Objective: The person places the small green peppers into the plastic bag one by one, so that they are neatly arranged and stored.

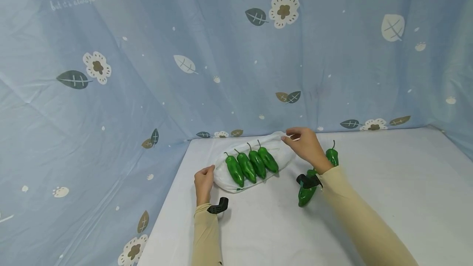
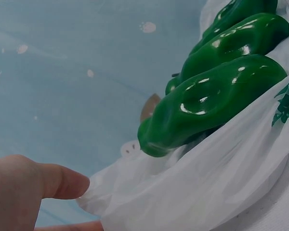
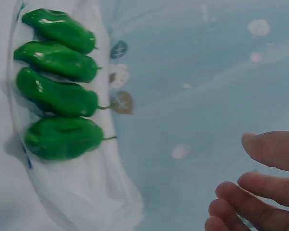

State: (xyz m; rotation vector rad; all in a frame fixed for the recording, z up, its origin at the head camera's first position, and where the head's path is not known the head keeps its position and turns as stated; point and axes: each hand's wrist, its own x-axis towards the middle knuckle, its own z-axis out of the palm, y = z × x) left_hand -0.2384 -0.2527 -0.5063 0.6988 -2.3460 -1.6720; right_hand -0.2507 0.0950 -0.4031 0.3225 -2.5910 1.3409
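Note:
A thin white plastic bag (image 1: 284,155) with a green print is spread at the back of the table. Several glossy green peppers (image 1: 246,167) lie side by side on it, stems pointing away. My left hand (image 1: 204,182) pinches the bag's left end between thumb and fingers; in the left wrist view the plastic (image 2: 183,192) rises from those fingertips along the nearest pepper (image 2: 207,106). Near the bag's right end is my right hand (image 1: 304,145). The right wrist view shows that hand (image 3: 260,192) with thumb and fingers apart and nothing between them.
More green peppers lie right of the bag, one farther back (image 1: 331,156) and one nearer (image 1: 306,196), partly hidden by the right wrist and its camera (image 1: 308,181). A blue patterned curtain (image 1: 236,52) hangs behind the white table (image 1: 266,225).

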